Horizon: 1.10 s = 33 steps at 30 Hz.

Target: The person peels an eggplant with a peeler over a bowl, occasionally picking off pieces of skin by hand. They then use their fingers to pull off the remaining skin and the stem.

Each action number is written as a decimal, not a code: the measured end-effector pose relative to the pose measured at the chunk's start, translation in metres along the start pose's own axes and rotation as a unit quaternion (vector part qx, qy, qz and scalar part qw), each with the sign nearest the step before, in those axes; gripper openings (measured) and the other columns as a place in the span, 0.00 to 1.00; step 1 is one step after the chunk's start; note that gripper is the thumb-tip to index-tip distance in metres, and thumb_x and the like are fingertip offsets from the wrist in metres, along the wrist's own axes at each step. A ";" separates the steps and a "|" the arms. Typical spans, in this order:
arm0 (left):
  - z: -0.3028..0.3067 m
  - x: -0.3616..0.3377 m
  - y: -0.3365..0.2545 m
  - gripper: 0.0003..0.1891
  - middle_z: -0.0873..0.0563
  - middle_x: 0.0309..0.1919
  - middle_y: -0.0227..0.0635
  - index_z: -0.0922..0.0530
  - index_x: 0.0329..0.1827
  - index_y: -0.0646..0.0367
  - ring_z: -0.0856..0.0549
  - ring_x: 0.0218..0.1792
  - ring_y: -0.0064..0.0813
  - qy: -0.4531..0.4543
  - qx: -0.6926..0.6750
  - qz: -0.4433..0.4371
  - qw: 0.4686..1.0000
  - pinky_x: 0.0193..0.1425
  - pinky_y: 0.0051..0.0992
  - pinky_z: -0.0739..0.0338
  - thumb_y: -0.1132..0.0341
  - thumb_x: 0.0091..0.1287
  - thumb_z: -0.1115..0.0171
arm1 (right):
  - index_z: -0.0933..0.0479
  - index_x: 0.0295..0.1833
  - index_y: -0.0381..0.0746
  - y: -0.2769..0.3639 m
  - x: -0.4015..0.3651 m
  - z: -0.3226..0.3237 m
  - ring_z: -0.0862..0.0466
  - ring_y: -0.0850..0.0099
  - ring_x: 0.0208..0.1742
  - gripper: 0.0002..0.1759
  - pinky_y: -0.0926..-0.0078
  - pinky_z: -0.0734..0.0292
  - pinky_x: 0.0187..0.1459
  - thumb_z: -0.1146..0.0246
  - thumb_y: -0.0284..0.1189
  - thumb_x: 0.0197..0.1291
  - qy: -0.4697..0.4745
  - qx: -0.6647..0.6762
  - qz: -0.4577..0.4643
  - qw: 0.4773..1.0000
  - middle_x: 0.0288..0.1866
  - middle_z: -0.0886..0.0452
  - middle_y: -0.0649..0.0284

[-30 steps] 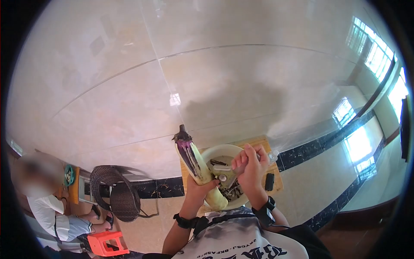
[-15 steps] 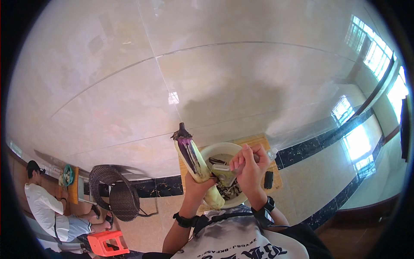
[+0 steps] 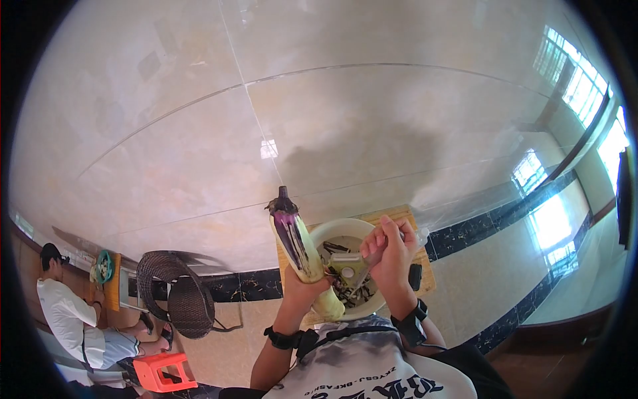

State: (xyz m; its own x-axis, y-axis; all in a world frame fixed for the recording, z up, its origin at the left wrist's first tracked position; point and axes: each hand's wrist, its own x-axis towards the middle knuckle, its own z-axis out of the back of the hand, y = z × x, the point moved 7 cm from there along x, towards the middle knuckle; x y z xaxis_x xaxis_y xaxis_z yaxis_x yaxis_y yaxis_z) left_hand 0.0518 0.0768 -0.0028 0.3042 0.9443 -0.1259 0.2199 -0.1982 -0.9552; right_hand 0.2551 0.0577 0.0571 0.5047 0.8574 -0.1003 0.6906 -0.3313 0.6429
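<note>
"So, where does the eggplant [image 3: 294, 243] lie from our hands?"

"Right in our left hand [image 3: 307, 290]: we have its fingers wrapped round the lower half, closed on it, so that is the nearer hand by far. From our right hand [image 3: 393, 253], it lies off to the left, across the bowl [image 3: 329, 229]."

"And its long axis?"

"We have it on a slant. Its dark stem end points away from our body and leans a little to our left; its pale lower end comes back toward us, over the near left part of the bowl, poking out below our grip."

"What do we hold in the right?"

"Our fingers are curled, drawn in narrow, on what looks like a peeler [image 3: 350, 267]. We see its greenish head but not the handle, which our hand hides. That head reaches leftward from our fist, between our two hands, toward the eggplant's lower stretch."

"Do we have the edge on the skin?"

"We cannot tell; it sits close by our left grip, and contact is too small to judge."

"Which stretch is bare?"

"We see mostly pale flesh, with dark purple streaks along the upper length, toward the stem, on the far side of our left grip. So we judge that the relation to mind is this: the purple lies up-axis from our holding hand, while the peeler's head sits lower, beside that hand."
</note>
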 end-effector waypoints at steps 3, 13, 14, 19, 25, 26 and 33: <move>-0.002 0.001 -0.005 0.21 0.11 0.39 0.34 0.18 0.49 0.63 0.11 0.39 0.27 0.001 0.012 -0.003 1.000 0.46 0.28 0.15 0.82 0.51 0.25 | 0.34 0.36 0.41 -0.001 -0.001 -0.001 0.28 0.73 0.24 0.13 0.68 0.26 0.25 0.39 0.26 0.76 0.004 0.002 -0.002 1.000 0.24 0.32 0.67; -0.003 0.002 -0.002 0.17 0.11 0.37 0.33 0.18 0.45 0.63 0.11 0.38 0.26 0.003 -0.013 0.002 1.000 0.46 0.28 0.15 0.82 0.51 0.26 | 0.35 0.33 0.42 -0.003 0.005 0.006 0.29 0.73 0.22 0.15 0.68 0.28 0.24 0.38 0.25 0.74 -0.014 0.016 -0.017 1.000 0.23 0.32 0.67; -0.003 0.002 -0.001 0.17 0.11 0.36 0.34 0.18 0.44 0.63 0.11 0.38 0.26 0.007 -0.011 0.005 1.000 0.46 0.28 0.15 0.82 0.51 0.26 | 0.34 0.33 0.42 -0.003 0.006 0.006 0.29 0.73 0.22 0.15 0.68 0.29 0.23 0.38 0.25 0.73 -0.015 0.020 -0.017 1.000 0.23 0.32 0.67; -0.003 0.001 -0.007 0.17 0.12 0.34 0.37 0.18 0.43 0.65 0.10 0.35 0.31 0.007 -0.002 0.000 1.000 0.44 0.30 0.13 0.85 0.49 0.30 | 0.34 0.30 0.43 -0.004 0.011 0.009 0.29 0.73 0.20 0.16 0.69 0.30 0.21 0.38 0.24 0.72 -0.030 0.034 -0.020 0.999 0.22 0.31 0.67; -0.004 -0.001 -0.009 0.18 0.12 0.36 0.38 0.19 0.46 0.66 0.10 0.35 0.32 0.015 -0.074 0.023 0.997 0.43 0.31 0.13 0.85 0.51 0.29 | 0.34 0.30 0.43 -0.003 0.012 0.012 0.29 0.73 0.19 0.17 0.69 0.30 0.21 0.37 0.24 0.72 -0.028 0.044 -0.024 0.998 0.22 0.31 0.67; -0.004 -0.001 -0.008 0.19 0.12 0.37 0.39 0.19 0.48 0.66 0.10 0.35 0.32 0.029 -0.062 0.028 0.997 0.44 0.31 0.13 0.84 0.52 0.28 | 0.34 0.30 0.43 -0.004 0.012 0.012 0.29 0.73 0.20 0.16 0.68 0.29 0.21 0.37 0.24 0.72 -0.028 0.041 -0.025 0.998 0.22 0.31 0.67; -0.005 0.001 0.000 0.22 0.11 0.44 0.39 0.19 0.53 0.67 0.10 0.42 0.29 0.021 -0.026 0.017 0.999 0.45 0.29 0.13 0.83 0.54 0.25 | 0.34 0.36 0.41 -0.003 0.002 -0.002 0.27 0.73 0.22 0.14 0.69 0.26 0.25 0.39 0.26 0.75 0.004 -0.026 0.005 1.000 0.23 0.32 0.67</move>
State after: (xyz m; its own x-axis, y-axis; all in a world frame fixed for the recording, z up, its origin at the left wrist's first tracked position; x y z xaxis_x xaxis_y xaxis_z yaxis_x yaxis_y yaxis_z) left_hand 0.0572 0.0760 -0.0018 0.3508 0.9252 -0.1450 0.2571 -0.2440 -0.9351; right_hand 0.2531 0.0614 0.0565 0.5072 0.8573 -0.0884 0.6575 -0.3186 0.6828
